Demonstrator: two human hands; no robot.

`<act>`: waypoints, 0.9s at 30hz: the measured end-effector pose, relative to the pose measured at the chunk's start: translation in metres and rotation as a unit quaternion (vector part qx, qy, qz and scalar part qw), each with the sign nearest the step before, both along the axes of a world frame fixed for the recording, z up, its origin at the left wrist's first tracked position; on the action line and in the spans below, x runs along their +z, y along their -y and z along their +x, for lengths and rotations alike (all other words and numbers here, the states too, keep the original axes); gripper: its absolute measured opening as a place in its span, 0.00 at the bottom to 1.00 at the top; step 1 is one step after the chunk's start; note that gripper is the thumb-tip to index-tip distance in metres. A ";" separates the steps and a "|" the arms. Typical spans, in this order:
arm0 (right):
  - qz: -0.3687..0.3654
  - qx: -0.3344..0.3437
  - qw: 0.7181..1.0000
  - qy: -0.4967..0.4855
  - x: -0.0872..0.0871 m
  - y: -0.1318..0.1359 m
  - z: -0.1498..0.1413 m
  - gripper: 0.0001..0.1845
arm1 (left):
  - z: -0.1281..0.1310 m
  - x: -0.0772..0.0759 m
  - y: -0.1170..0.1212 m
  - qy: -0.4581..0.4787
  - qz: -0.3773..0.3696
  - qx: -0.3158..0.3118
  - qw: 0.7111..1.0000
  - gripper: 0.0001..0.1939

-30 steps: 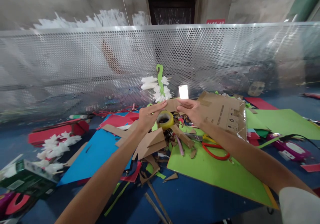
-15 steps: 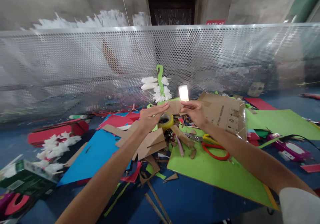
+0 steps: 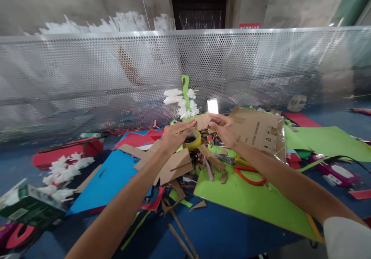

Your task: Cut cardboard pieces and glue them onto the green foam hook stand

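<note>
In the head view, the small, flat brown cardboard piece (image 3: 203, 122) is held between both hands, above and just beyond the clear yellow tape roll (image 3: 192, 146). Its long axis runs left to right, crosswise to the person, its right end slightly higher. The left hand (image 3: 176, 134) has its fingers nearly straight, pointing right, their tips against the left end. The right hand (image 3: 222, 128) pinches the right end between thumb and fingers, pointing left. A bright-screened phone (image 3: 212, 107) stands just beyond the right hand; a large printed brown cardboard sheet (image 3: 253, 129) lies to its right. Red-handled scissors (image 3: 249, 181) rest nearer the person, on bright green card (image 3: 232, 199).
</note>
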State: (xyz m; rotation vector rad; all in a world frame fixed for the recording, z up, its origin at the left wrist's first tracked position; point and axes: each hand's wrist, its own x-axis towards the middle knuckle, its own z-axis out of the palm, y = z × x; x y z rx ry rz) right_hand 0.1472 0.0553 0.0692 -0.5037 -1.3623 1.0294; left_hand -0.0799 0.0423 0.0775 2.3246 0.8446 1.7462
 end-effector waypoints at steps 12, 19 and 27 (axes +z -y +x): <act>-0.080 -0.002 0.995 -0.052 -0.005 -0.002 -0.009 0.28 | -0.002 0.005 -0.001 -0.072 0.050 0.039 0.995 0.12; -0.061 -0.042 0.997 0.002 -0.007 0.003 -0.012 0.26 | -0.001 0.003 -0.005 -0.005 -0.072 0.024 0.997 0.12; 0.016 0.001 0.989 0.147 0.010 0.013 -0.004 0.16 | 0.005 0.015 -0.002 -0.059 -0.174 -0.037 0.982 0.18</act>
